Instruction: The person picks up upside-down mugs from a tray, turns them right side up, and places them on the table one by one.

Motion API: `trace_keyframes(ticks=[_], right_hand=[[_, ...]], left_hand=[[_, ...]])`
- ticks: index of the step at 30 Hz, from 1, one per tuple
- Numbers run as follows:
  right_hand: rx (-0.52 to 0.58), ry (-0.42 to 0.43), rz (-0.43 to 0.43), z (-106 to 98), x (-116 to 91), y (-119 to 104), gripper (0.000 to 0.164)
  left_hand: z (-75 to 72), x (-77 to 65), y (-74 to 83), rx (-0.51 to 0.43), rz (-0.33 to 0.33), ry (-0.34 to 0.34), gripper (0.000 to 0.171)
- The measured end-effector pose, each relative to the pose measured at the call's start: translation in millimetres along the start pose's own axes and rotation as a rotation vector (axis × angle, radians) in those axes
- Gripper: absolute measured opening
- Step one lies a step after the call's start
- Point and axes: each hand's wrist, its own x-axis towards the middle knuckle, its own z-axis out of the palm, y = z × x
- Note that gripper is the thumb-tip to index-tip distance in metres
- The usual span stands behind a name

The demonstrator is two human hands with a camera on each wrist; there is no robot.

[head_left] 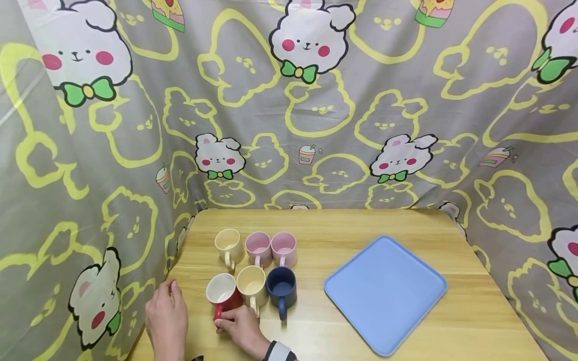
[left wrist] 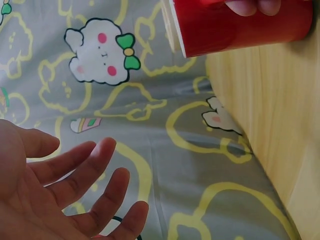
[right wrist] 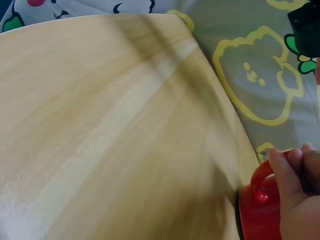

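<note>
My right hand (head_left: 244, 328) pinches the handle of a red mug (head_left: 232, 299) with a white inside, the front-left one of a group of upright mugs. In the right wrist view the fingers of that hand (right wrist: 297, 192) are at the red handle (right wrist: 261, 182). My left hand (head_left: 167, 316) is left of the red mug, apart from it and holding nothing; its fingers are loosely bent in the left wrist view. Right of the red mug stand a cream mug (head_left: 251, 282) and a navy blue mug (head_left: 282, 286), their handles towards me.
Behind are another cream mug (head_left: 228, 242) and two pink mugs, one on the left (head_left: 258, 245) and one on the right (head_left: 284, 244). A blue square tray (head_left: 386, 296) lies turned cornerwise on the wooden table (head_left: 311, 225). Patterned cloth (head_left: 325, 115) hangs around the table's back and sides.
</note>
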Motion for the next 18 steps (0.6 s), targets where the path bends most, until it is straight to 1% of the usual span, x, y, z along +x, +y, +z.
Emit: trace_keyframes(ticks=[3, 5, 9, 11, 14, 16, 18], right_hand=[[-0.013, 0.025, 0.004, 0.9, 0.9, 2.0, 0.008], [-0.047, 0.041, -0.012, 2.6, 3.8, 1.7, 0.007], [-0.125, 0.053, -0.077, 7.7, 11.6, -2.8, 0.009], [-0.164, 0.066, -0.096, 9.9, 14.4, -5.6, 0.01], [-0.235, 0.105, -0.097, 12.1, 16.4, -7.5, 0.013], [-0.271, 0.131, -0.094, 13.2, 16.8, -7.7, 0.013], [-0.289, 0.139, -0.095, 14.1, 17.4, -6.9, 0.014]], left_hand=[[1.0, -1.3, 1.0, -0.007, 0.0, -0.005, 0.034], [0.7, -1.6, 1.7, -0.014, 0.009, 0.01, 0.034], [-0.8, -1.0, 3.4, -0.015, 0.032, 0.035, 0.031], [-0.3, -0.6, 3.9, -0.015, 0.035, 0.029, 0.031], [1.6, -1.4, 4.9, -0.023, 0.042, 0.004, 0.031], [3.2, -2.5, 5.0, -0.031, 0.051, 0.006, 0.03], [4.4, -3.7, 4.8, -0.036, 0.058, 0.01, 0.029]])
